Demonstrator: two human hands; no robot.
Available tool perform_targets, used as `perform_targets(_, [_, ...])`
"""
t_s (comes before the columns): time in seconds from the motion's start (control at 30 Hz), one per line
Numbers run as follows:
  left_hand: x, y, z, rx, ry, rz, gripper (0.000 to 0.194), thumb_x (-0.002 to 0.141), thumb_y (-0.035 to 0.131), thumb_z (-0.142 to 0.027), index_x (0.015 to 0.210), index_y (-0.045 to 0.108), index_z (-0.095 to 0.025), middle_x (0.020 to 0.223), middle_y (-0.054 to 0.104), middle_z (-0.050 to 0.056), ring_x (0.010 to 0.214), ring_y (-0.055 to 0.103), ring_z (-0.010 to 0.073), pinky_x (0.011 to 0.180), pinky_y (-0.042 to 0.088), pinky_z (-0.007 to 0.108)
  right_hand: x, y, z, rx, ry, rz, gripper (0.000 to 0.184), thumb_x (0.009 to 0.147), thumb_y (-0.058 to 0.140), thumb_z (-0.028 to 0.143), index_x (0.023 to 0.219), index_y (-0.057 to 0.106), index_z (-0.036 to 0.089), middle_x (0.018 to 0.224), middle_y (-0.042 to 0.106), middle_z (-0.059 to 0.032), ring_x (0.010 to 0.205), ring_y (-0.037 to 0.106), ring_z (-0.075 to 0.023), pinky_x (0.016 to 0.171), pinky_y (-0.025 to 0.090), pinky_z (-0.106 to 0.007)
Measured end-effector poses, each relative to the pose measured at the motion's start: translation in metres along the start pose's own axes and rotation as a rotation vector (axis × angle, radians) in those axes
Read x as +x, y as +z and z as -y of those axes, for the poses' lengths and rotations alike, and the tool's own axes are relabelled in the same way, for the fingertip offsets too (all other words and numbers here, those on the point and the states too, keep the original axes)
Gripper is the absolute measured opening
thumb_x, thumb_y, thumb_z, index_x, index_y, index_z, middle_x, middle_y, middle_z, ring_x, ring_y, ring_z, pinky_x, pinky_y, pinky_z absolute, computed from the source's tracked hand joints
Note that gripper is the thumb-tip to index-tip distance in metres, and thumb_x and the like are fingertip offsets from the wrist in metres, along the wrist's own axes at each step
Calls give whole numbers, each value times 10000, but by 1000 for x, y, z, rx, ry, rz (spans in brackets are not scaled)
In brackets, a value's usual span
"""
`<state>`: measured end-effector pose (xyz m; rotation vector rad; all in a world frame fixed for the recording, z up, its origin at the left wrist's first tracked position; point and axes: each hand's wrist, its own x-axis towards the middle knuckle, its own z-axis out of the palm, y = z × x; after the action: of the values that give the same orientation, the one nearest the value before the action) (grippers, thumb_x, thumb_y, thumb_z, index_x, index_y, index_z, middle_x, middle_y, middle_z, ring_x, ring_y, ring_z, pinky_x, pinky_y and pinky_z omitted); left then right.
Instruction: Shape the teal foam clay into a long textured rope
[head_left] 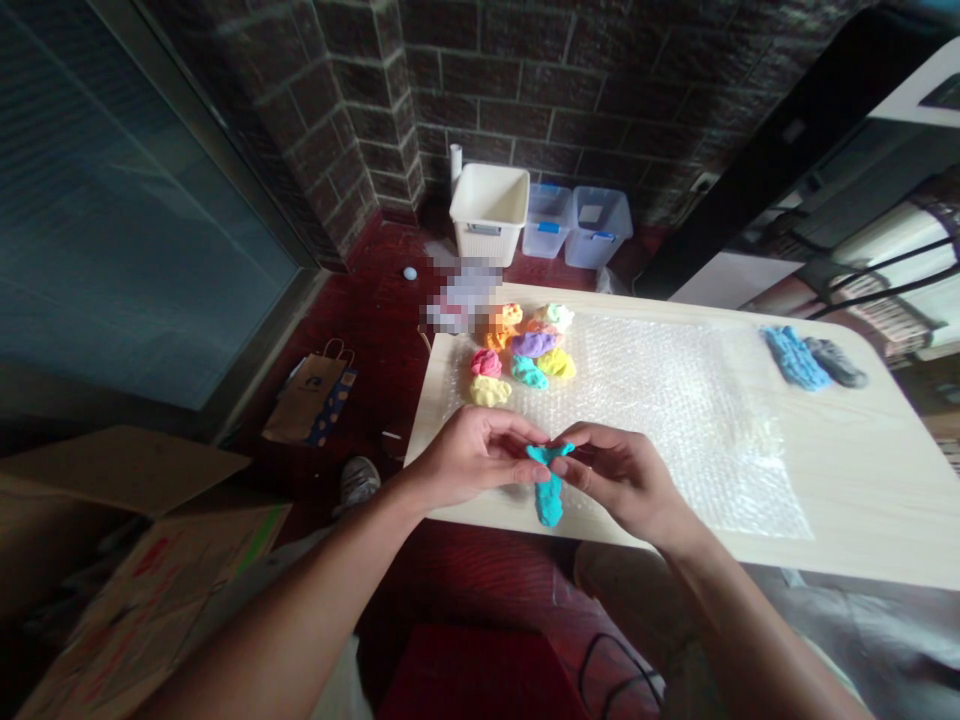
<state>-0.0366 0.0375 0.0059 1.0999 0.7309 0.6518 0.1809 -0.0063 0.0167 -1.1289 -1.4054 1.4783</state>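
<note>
A turquoise sock (550,498) hangs down near the table's front edge, its top pulled out sideways between my fingers. My left hand (480,455) pinches the top's left side between thumb and fingers. On the right side, my right hand (619,470) grips the same sock, thumb in front. Just beyond my hands lies a cluster of soft balled-up bundles: a cream bundle (490,391), a red bundle (486,362), a turquoise bundle (529,372), a yellow bundle (556,363), a purple bundle (535,344), an orange bundle (504,322) and a pale green bundle (553,317).
Bubble wrap (660,400) covers much of the pale table (862,480). At its right end lie a blue bundle (796,358) and a grey bundle (836,362). Behind stand a white bin (489,215) and clear plastic boxes (598,228). A cardboard box (172,560) is at left.
</note>
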Motion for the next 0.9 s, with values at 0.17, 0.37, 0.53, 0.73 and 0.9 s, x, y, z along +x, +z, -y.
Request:
perform_targets(0.17, [-3,3,-3,156,95,-54,283,743,896,-344,897,811,-122,793,774,73,681,683,145,616,524,230,-2,1,0,-54,-20,-20,205,852,836,339,963,762,183,851,746,-67,756,662,-176,681,540,-295])
perform_targets(0.37, [-4,2,-5,191,106,-15,260,812,840,-350,900,782,-112,781,733,58,680,653,126,605,490,205,-2,2,-4,-31,8,2,224,861,828,355,965,738,178,837,736,-58,735,658,-164,673,534,-288])
perform_targets(0.53, [-3,2,-2,196,108,13,287,846,809,-373,965,739,-121,843,698,41,722,631,119,640,491,203,-2,2,-4,-51,2,-20,225,860,832,345,981,743,177,855,742,-64,760,662,-172,687,538,-295])
perform_targets(0.73, [-2,5,1,164,91,8,311,921,715,-433,908,681,-124,720,620,6,614,578,106,568,458,211,-1,7,-3,-41,-24,-106,262,880,820,353,1071,730,196,947,753,-72,836,703,-195,751,575,-311])
perform_targets(0.9, [1,12,1,-3,112,-40,317,942,690,-432,869,617,-132,712,651,24,626,621,121,626,512,244,0,12,-1,-119,-63,-43,265,948,748,374,1145,700,204,992,754,-69,864,709,-198,808,576,-322])
